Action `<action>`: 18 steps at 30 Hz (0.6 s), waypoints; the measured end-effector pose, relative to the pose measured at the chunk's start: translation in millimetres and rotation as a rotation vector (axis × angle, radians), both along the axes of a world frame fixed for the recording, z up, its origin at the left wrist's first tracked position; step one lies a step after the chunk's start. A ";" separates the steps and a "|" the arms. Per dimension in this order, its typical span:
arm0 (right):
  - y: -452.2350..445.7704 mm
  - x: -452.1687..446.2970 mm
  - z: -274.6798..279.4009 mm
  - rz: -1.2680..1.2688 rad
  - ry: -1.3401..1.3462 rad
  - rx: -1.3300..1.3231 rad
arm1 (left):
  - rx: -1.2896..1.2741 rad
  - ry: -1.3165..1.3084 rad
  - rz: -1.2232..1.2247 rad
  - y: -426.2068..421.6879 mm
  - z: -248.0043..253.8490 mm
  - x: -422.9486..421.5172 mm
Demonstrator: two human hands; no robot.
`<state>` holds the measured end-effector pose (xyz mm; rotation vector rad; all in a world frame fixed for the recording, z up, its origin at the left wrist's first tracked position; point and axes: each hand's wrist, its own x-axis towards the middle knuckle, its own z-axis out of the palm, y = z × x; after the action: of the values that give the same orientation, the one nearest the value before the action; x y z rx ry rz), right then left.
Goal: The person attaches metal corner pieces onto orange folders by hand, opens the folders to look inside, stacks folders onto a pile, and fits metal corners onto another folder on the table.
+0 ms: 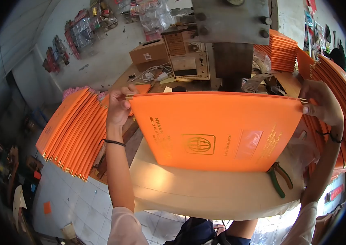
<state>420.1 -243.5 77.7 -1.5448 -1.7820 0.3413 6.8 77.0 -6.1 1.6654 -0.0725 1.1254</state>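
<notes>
Orange folder (pixel 218 116) on edge at the cream work surface (pixel 205 196), long axis apparently hand to hand. Left hand (pixel 120 107) and right hand (pixel 323 102) well apart, each pinching an upper corner; neither clearly nearer. Pliers (pixel 276 183) near surface's right edge.

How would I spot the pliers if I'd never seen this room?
Find the big orange folder held up by the left hand and right hand. Go down to its bottom corner on the right hand's side, over the pale work surface. The pliers lie there, and green on their two spread handles sets them apart from the orange folder.
</notes>
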 end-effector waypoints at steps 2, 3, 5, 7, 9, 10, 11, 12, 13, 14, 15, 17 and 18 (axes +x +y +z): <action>-0.7 1.3 -1.2 -0.015 -0.007 0.002 | -0.003 0.000 -0.051 1.5 1.1 -0.6; -0.7 1.7 -1.3 -0.012 -0.025 0.008 | -0.007 -0.002 -0.063 1.9 2.0 -1.0; -0.5 2.0 -1.8 -0.007 -0.060 0.020 | -0.014 -0.003 -0.089 2.1 3.4 -1.6; -0.6 2.0 -1.5 0.025 -0.071 0.037 | -0.006 -0.049 -0.105 -2.3 5.2 2.9; -1.3 0.7 -2.5 0.043 -0.053 0.040 | -0.001 -0.074 -0.111 -5.7 6.7 4.3; -1.6 -0.8 -3.4 0.044 -0.029 0.035 | 0.002 -0.076 -0.108 -6.5 7.3 4.4; -1.8 -2.1 -3.5 0.044 -0.004 0.031 | 0.004 -0.077 -0.106 -7.1 7.6 4.7; -2.4 -3.0 -1.9 0.046 0.003 0.007 | 0.000 -0.079 -0.108 -7.5 7.7 4.9; -3.4 -4.2 0.5 0.048 0.010 -0.017 | -0.003 -0.080 -0.110 -8.0 7.7 5.0; -4.1 -5.7 2.3 0.050 0.019 -0.042 | -0.006 -0.080 -0.112 -8.3 7.6 5.0; -4.3 -8.5 4.0 0.030 0.014 -0.043 | -0.027 -0.071 -0.118 -7.5 7.0 5.6; -4.2 -12.8 5.3 -0.009 0.006 -0.049 | -0.070 -0.050 -0.131 -3.0 2.9 8.3; -3.9 -10.9 3.5 0.005 -0.015 -0.034 | -0.073 -0.017 -0.197 1.9 -1.3 9.3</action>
<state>409.2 -247.4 81.2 -1.5702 -1.8005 0.3649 16.2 78.9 -7.4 1.5478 -0.1998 0.9819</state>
